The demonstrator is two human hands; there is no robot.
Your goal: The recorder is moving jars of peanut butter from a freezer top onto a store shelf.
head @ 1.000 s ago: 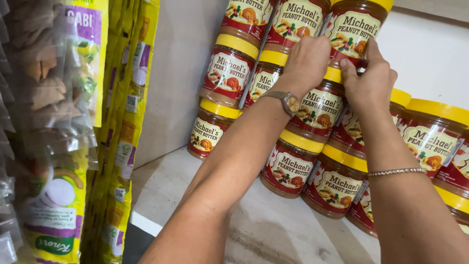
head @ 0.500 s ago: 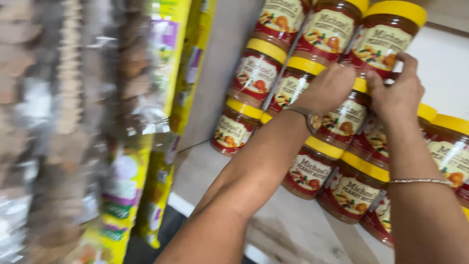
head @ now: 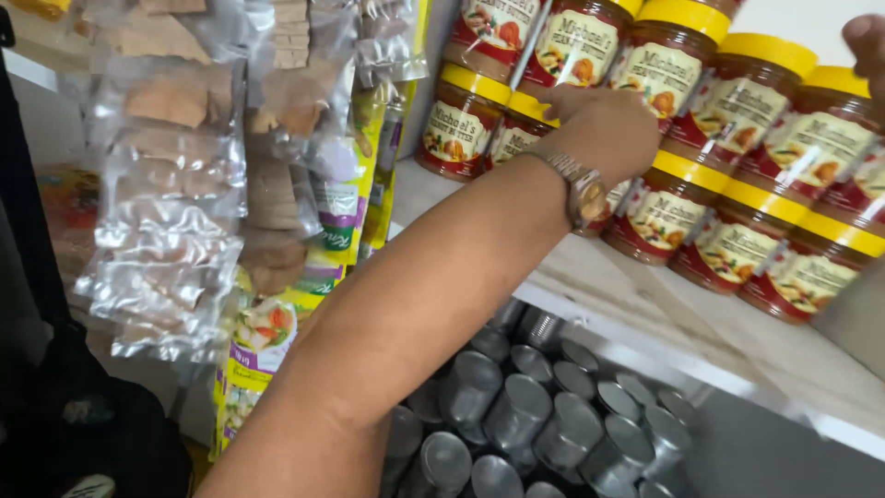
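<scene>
The right hand (head: 867, 41) has drawn away from the jars (head: 737, 138) to their upper right, grip unclear, while the left hand (head: 604, 129) rests closed against them above the shelf (head: 664, 323).

Brown-filled jars (head: 664, 207) with yellow lids and red-and-cream labels stand upright, stacked in rows on the white shelf (head: 645, 304).

I am stretching my left arm forward and up, my left hand (head: 604, 129) curling knuckles-up with its grip hidden, while my right hand (head: 869, 41) is barely showing at the frame's edge.
</scene>
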